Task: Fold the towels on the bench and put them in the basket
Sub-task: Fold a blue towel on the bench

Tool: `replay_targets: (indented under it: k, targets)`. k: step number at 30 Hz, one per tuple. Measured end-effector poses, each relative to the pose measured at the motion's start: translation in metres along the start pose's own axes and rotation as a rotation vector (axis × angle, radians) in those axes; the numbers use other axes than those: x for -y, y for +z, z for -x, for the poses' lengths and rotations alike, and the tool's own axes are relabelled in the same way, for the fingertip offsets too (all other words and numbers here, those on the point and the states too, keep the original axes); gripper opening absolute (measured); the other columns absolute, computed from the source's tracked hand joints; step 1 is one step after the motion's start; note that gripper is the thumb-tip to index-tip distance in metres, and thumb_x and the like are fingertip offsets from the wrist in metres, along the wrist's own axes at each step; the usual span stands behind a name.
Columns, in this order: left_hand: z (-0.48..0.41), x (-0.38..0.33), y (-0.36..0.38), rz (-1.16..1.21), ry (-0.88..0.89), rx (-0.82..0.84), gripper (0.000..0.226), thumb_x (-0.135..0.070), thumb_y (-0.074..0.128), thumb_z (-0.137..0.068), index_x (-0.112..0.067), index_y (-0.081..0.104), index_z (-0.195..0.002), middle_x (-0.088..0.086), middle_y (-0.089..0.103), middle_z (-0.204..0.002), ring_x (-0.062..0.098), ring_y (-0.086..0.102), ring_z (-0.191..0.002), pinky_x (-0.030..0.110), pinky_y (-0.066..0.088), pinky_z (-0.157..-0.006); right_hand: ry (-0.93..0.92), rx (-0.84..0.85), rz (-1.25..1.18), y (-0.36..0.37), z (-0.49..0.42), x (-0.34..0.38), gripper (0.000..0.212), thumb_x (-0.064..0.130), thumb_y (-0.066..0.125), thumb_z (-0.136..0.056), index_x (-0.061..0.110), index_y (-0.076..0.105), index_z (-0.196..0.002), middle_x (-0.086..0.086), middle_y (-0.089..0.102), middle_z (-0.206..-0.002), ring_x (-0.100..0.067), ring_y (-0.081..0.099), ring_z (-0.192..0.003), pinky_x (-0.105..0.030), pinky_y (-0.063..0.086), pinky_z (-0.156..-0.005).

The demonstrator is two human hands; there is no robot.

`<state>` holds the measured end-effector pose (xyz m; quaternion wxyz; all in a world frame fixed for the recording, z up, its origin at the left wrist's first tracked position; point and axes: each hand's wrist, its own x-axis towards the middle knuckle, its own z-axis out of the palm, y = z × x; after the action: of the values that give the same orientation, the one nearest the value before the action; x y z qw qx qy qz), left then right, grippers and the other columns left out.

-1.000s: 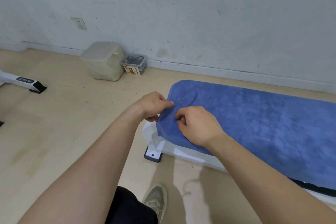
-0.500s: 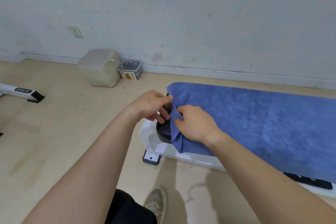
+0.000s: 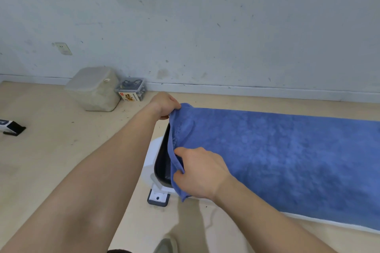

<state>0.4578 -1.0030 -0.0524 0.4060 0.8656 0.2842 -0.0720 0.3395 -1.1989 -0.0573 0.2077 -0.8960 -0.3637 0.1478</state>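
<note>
Right hand (image 3: 197,172): I pinch the near corner of the towel (image 3: 277,156), thumb on top and fingers curled under the hem.
Left hand (image 3: 165,104): I grip the far corner, my fingers closed round the edge, just past the end of the bench (image 3: 163,162).
Edge between my hands: this is the towel's short end. It is raised off the black pad and hangs in a slack line from one hand to the other.
Towel: it is spread flat along the bench. Its long axis runs away to my right and out of the picture, and its near side drapes over the bench's white edge.
Direction: the whole towel lies to the right of both hands. Neither hand is nearer the other end; the right hand is only closer to my body.
Next move, as I judge it: carry both corners to the right along the long axis, level with each other, so the short end lands square on the far end.
Basket: not in view, and I cannot tell where it stands.
</note>
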Motion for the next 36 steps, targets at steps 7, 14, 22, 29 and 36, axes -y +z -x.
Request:
replay_targets:
  k: [7,14,22,29,36]
  targets:
    - [-0.007,-0.010,-0.007,-0.054,0.075,0.016,0.021,-0.001,0.072,-0.081,-0.016,0.063,-0.092,0.009,0.063,-0.093,0.027,0.062,-0.088,0.042,0.059,-0.087,-0.053,-0.009,-0.022,0.008,0.001,0.015,0.008,0.015,0.051,-0.088,0.020,0.046,-0.089,0.002,0.051,-0.081,-0.025,0.051,-0.072,-0.030,0.028,-0.049]
    - [-0.014,-0.015,-0.025,-0.250,0.240,-0.145,0.030,0.004,0.063,-0.083,-0.022,0.056,-0.070,-0.002,0.058,-0.075,0.020,0.057,-0.076,0.024,0.046,-0.062,0.012,-0.094,-0.218,0.033,-0.018,0.051,0.018,0.001,0.046,-0.085,0.019,0.042,-0.087,-0.002,0.055,-0.088,-0.030,0.053,-0.076,-0.035,0.040,-0.059]
    - [-0.018,0.005,-0.058,-0.355,0.243,-0.297,0.028,0.000,0.056,-0.087,-0.018,0.076,-0.090,0.004,0.073,-0.107,0.024,0.066,-0.102,0.026,0.050,-0.085,-0.054,-0.134,-0.529,0.042,-0.031,0.081,0.012,0.012,0.048,-0.094,0.016,0.057,-0.099,-0.005,0.063,-0.081,-0.030,0.061,-0.069,-0.040,0.055,-0.057]
    - [0.022,-0.042,-0.049,-0.279,0.291,-0.268,0.023,-0.002,0.047,-0.081,-0.017,0.062,-0.073,0.006,0.052,-0.073,0.023,0.046,-0.062,0.028,0.044,-0.061,0.018,-0.213,-0.532,-0.001,0.015,0.040,0.012,0.024,0.053,-0.091,0.024,0.064,-0.088,0.005,0.064,-0.068,-0.015,0.061,-0.069,-0.042,0.057,-0.069]
    - [0.072,-0.133,0.022,-0.143,0.453,-0.129,0.034,0.008,0.046,-0.089,-0.002,0.071,-0.111,0.011,0.069,-0.107,0.028,0.067,-0.089,0.031,0.056,-0.073,0.211,-0.489,-0.598,-0.070,0.112,-0.054,0.013,0.024,0.059,-0.092,0.025,0.064,-0.080,-0.006,0.065,-0.071,-0.008,0.051,-0.059,-0.036,0.052,-0.065]
